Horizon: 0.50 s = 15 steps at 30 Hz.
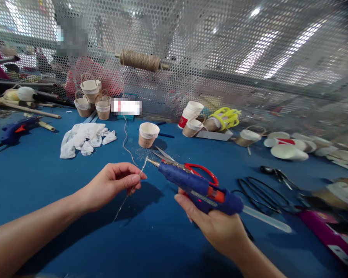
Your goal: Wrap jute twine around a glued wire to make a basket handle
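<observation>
Pinched between the thumb and fingers of my left hand [116,179] is a thin piece of twine [121,208], its lower end hanging down and its upper end coated with something shiny. My right hand [211,224] grips a blue hot glue gun [185,179] with an orange part and a clear glue stick out of its back. The gun's metal nozzle meets, or almost meets, the twine's upper end. Just behind the nozzle lie red-handled scissors [201,168], partly hidden by the gun. A small brown cup with a white rim [147,136] stands upright beyond my hands.
White crumpled fabric pieces [84,139] and a second blue glue gun [19,129] lie left. Handled cups [90,90] are stacked behind. A twine spool [139,60] hangs on the perforated metal screen. Black cable [258,193] and a purple object [326,231] lie right.
</observation>
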Tool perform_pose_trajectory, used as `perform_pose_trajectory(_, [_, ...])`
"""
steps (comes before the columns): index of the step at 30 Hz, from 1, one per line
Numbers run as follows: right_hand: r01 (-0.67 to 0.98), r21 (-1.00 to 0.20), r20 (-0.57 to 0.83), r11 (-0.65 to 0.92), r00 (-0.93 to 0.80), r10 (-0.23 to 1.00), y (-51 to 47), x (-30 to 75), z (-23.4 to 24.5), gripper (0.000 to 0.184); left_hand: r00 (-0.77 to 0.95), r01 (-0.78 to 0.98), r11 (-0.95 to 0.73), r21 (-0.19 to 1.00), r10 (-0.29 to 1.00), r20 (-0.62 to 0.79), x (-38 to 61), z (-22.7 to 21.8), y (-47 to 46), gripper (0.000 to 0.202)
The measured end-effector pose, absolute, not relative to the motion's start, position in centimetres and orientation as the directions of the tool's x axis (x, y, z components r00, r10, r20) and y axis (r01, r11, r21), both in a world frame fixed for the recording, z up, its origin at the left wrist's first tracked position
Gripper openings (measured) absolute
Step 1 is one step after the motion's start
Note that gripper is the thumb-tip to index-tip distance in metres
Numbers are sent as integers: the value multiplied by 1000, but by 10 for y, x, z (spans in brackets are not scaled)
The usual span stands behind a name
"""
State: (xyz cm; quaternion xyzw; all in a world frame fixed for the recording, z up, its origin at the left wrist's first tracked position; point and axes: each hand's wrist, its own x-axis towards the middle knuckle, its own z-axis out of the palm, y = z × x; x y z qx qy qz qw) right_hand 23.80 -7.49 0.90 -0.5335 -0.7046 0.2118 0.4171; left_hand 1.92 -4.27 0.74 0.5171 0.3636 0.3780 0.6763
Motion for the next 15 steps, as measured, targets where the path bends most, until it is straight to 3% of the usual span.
perform_pose_trajectory(15, [608, -715, 344, 343, -121, 931, -75, 243, 2, 14, 456, -130, 169, 977, 885, -92, 19, 6, -42, 21])
